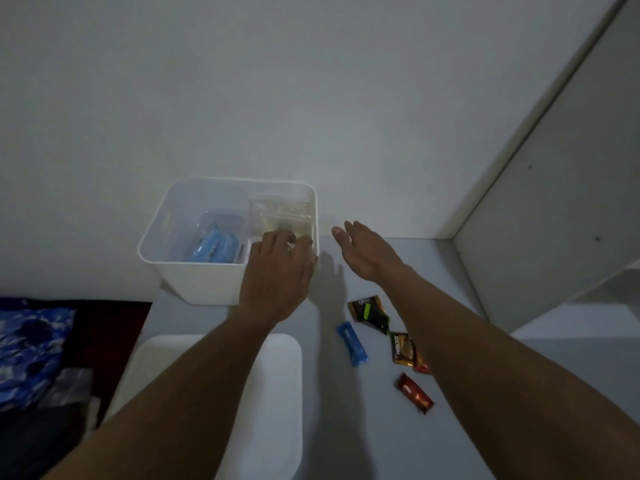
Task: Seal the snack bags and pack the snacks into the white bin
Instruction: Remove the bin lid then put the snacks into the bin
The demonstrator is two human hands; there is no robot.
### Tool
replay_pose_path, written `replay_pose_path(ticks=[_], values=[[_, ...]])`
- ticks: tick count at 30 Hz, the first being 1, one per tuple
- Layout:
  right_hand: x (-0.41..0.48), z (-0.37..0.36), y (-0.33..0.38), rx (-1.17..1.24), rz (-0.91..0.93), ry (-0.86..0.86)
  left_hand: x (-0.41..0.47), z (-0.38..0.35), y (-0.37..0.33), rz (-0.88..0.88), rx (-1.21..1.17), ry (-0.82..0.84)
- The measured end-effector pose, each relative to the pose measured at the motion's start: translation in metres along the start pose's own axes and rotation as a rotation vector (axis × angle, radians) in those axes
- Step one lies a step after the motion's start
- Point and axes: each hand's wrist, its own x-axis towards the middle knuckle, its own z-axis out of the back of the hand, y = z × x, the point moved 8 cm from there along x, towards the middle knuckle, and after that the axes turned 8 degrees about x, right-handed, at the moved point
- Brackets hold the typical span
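Nearest the camera, a white lid (273,393) lies flat on the counter (485,358), partly under the left forearm. To its right, loose snacks lie on the counter, not yet packed: a red wrapper (414,398), a brown packet (403,348), a blue snack (352,344) and a dark packet (369,311). Beyond them, the left hand (277,271) sits at the near right corner of the white bin (194,282), with its fingers bent over the rim and down inside. What they touch is hidden, so I cannot tell whether it grips anything. The right hand (363,251) hovers just beside the bin's right wall, fingers straight and relaxed, holding nothing. Inside the bin, a clear bag of blue packets (213,247) lies at the left and a clear bag with pale contents (280,213) at the far right. Assessment: the bagged items appear placed. Recommended: press each bag flat against a wall and confirm its seal is closed along the full edge. Then take the loose snacks one at a time and lay them in the free space rather than dropping them.
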Motion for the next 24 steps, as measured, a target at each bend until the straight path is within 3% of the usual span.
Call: replay_pose_path(ticks=[3, 6, 10, 16, 20, 24], values=[[-0.015, 0.004, -0.037, 0.0, -0.016, -0.003, -0.028, -0.011, -0.044, -0.051, -0.049, -0.003], [-0.028, -0.003, -0.076, -0.051, -0.036, 0.017, -0.053, -0.052, -0.079, -0.081, -0.13, 0.109], [-0.038, -0.02, -0.152, -0.214, -0.092, 0.024, -0.073, -0.117, -0.116, 0.003, -0.151, 0.255], [-0.054, -0.041, -0.251, -0.344, -0.301, 0.034, -0.065, -0.184, -0.157, -0.032, -0.085, 0.356], [-0.054, -0.046, -0.262, -0.358, -0.196, -0.097, -0.072, -0.206, -0.173, -0.097, 0.024, 0.401], [-0.05, -0.038, -0.253, -0.403, -0.008, -0.257, -0.073, -0.198, -0.174, -0.048, 0.081, 0.277]])
